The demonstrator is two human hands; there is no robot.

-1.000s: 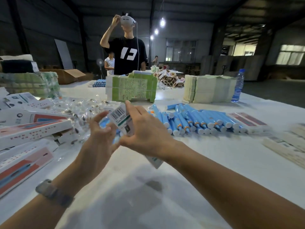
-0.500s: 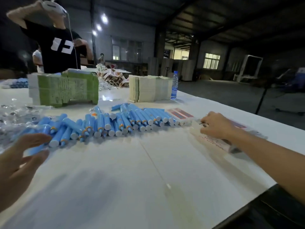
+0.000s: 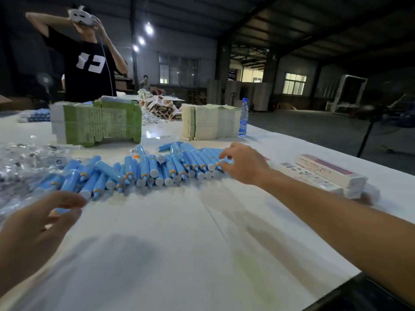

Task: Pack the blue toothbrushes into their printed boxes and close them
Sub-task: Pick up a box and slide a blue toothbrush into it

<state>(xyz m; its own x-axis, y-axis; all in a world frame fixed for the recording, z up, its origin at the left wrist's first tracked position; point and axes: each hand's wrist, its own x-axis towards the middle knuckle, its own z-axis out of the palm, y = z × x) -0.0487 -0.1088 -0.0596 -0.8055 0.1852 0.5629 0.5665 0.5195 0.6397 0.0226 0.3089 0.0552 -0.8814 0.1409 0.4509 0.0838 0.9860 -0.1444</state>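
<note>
The right hand [image 3: 243, 163] is reaching into the near end of the row of blue toothbrushes [image 3: 157, 168] on the counter [image 3: 179, 243], its grip curling onto one handle at the fingertips; whether it is fully clamped I cannot tell. The left hand [image 3: 38, 223] is hovering with fingers apart, holding nothing. This looks like the picking step. Printed boxes [image 3: 325, 171] are lying just beyond the wrist, so next comes lifting one brush free and fetching a box.

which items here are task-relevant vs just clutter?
Job: blue toothbrushes; printed boxes; right hand at the toothbrushes; left hand.
Clutter: green stack; pale stack; water bottle; plastic bags.
</note>
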